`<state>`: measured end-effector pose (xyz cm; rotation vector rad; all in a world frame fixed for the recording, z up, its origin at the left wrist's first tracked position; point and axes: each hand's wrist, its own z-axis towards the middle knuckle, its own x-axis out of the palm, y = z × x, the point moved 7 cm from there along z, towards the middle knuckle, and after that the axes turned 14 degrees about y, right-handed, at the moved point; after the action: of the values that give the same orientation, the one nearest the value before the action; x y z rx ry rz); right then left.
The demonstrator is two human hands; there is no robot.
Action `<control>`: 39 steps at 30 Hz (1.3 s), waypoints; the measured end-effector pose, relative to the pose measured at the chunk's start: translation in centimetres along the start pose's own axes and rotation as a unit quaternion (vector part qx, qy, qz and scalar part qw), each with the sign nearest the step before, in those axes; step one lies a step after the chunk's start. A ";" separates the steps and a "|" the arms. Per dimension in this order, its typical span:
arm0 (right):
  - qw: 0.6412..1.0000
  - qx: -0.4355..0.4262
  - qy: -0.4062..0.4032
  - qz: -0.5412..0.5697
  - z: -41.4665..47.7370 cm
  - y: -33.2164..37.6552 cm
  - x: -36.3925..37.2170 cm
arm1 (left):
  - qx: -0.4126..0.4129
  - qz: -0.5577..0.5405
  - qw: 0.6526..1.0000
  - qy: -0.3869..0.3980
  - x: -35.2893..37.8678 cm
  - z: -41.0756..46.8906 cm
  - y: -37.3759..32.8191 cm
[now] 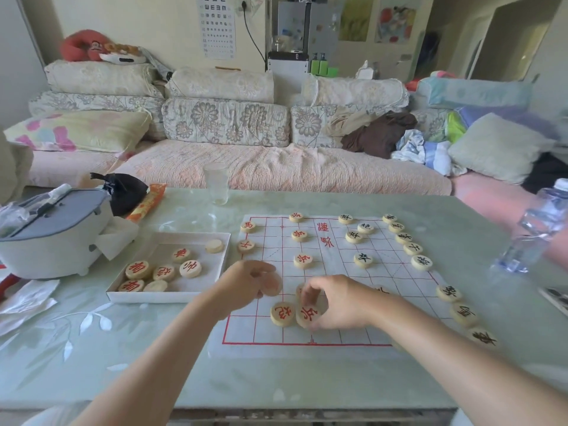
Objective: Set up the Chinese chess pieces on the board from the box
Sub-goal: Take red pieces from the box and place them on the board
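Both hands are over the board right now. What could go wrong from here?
1. The right hand pinches a red piece that lies against a neighbouring red piece; sliding it could nudge that one off its point.
2. The water bottle by the right edge of the board looks blurred; it might knock the black pieces there.

bare left hand, bare right hand, both forearms uncovered

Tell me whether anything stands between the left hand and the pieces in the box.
Nothing visible does. The left hand is at the board's left edge, beside the box; only the box's low right wall separates it from the pieces inside.
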<state>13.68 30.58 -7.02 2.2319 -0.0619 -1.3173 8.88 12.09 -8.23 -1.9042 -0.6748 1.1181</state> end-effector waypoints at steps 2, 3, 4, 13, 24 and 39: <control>0.999 -0.003 0.024 -0.024 -0.7 0.3 0.6 | -0.001 0.017 1.000 0.007 0.8 -0.1 -0.3; 0.999 -0.004 0.034 -0.039 -1.0 0.5 0.9 | 0.003 0.018 1.000 0.007 1.0 -0.1 -0.4; 0.998 -0.002 0.041 -0.055 -1.2 0.7 1.1 | 0.005 0.017 1.000 0.007 1.2 -0.2 -0.4; 0.999 -0.004 0.012 -0.048 -0.7 1.4 0.9 | 0.020 -0.059 0.998 0.015 0.8 -1.7 0.5; 0.986 -0.118 -0.105 0.058 2.0 7.0 0.6 | 0.032 -0.195 0.980 0.034 -0.4 -4.0 1.3; 0.991 -0.054 -0.108 -0.058 6.6 9.1 4.3 | -0.061 0.368 0.927 -0.044 -6.3 -6.1 7.3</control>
<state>12.56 18.77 -8.62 2.0209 0.0594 -1.5837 11.73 1.14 -9.88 -2.3010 -0.0414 1.6508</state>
